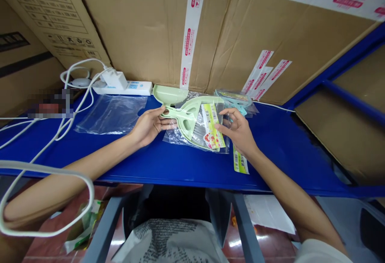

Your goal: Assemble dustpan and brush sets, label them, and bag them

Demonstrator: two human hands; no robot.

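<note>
A light green dustpan and brush set (187, 123) with grey bristles lies in clear plastic wrapping over the blue table. My left hand (152, 126) grips the handle end, thumb on top and fingers underneath. At the opposite end, my right hand (236, 128) has its thumb by the yellow-and-white printed card (213, 126) and its fingers around the bag's edge. Another light green dustpan piece (170, 94) sits just behind. Below my right hand lies a second printed card (240, 162), partly covered by the hand.
A wrapped light blue set (236, 99) lies behind my right hand. An empty-looking clear bag (112, 114) is at the left, by a white power strip (140, 88) with chargers and looping cables (48, 146). Tall cardboard (150, 26) stands along the back of the blue table (192, 170).
</note>
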